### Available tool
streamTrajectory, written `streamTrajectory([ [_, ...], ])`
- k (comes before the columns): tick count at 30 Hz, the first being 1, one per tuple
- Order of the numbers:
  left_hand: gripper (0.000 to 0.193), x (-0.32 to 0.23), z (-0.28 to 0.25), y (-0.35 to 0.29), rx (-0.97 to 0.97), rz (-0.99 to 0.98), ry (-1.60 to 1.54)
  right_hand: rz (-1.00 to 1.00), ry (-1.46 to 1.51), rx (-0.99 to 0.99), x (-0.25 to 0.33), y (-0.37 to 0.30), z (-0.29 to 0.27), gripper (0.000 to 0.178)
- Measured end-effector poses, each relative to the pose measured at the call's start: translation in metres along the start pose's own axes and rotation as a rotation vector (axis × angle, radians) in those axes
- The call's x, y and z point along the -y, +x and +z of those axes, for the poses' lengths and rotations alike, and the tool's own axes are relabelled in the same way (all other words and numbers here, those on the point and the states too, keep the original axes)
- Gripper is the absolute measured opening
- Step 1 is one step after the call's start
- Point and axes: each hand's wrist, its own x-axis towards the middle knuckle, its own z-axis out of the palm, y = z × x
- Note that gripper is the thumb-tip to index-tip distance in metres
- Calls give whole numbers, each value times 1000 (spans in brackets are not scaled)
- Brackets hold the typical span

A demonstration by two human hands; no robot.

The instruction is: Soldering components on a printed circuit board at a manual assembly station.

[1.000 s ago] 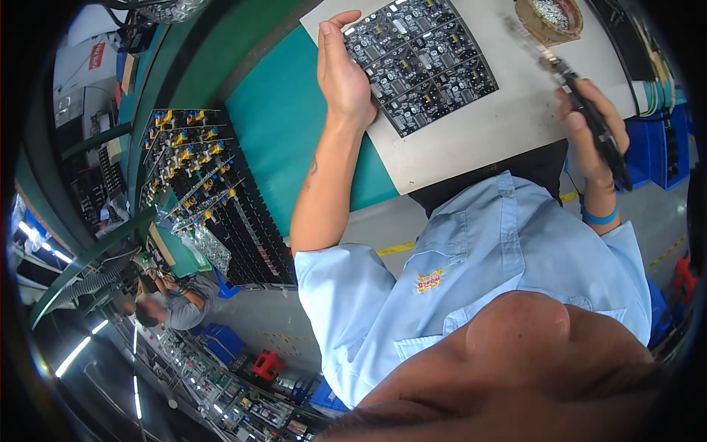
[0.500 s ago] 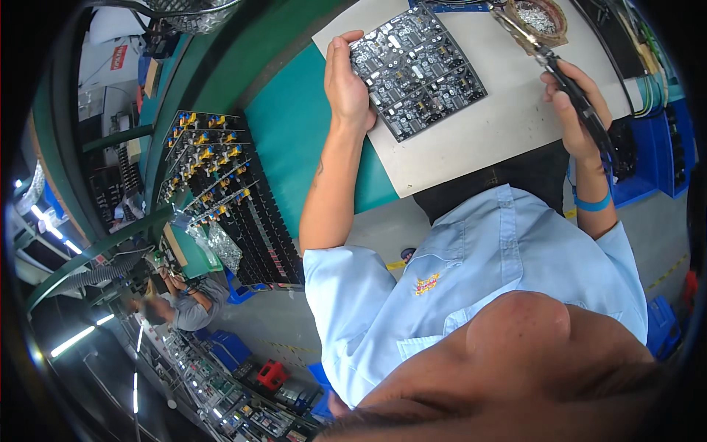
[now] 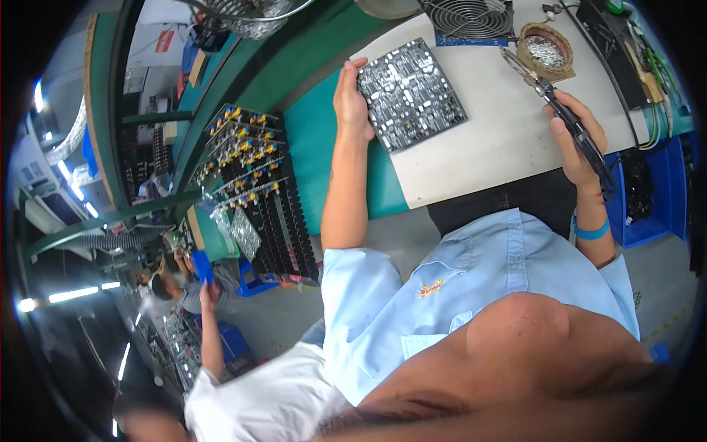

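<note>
My left hand (image 3: 353,102) grips the left edge of a square circuit board (image 3: 412,94), its fingers closed around that side. Rows of small silver and black parts crowd the board's face, slightly blurred. The board is above a pale sheet on the bench, and I cannot tell if it touches it. In my right hand (image 3: 579,144) is a soldering iron (image 3: 565,114) with a black handle and a metal front. Its tip points up and left, apart from the board and next to a round brown dish (image 3: 526,53) of silvery bits.
A fan with a round wire guard (image 3: 471,16) stands at the far edge. A black box (image 3: 613,55) and cables sit at far right, above a blue bin (image 3: 648,228). Racked boards with yellow parts (image 3: 247,158) stand left. A person in a white shirt (image 3: 272,394) is lower left.
The whole view has shifted, bringing the fan and the dish further in. A white-shirted person with an outstretched arm has come in at lower left. Both hands keep their holds.
</note>
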Motion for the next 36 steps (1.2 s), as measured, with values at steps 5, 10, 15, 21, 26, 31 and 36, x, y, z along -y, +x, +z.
streamTrajectory([
  [5,37,-12,-32,26,-80,68,106,3,18,40,1,3,0,37],
  [10,38,-16,-68,40,-158,144,250,3,24,71,1,2,-1,37],
  [15,38,-22,-94,53,-163,124,310,23,-5,69,3,0,-3,37],
  [21,34,-32,-115,67,-157,122,312,34,-13,66,4,-2,-2,37],
  [26,33,-24,-118,62,-242,409,509,83,-36,62,2,-3,-2,37],
  [31,31,-5,-115,-3,-300,637,640,128,-21,42,-10,-8,8,35],
  [36,27,0,-112,-116,-408,724,773,102,-66,99,-16,-6,1,36],
])
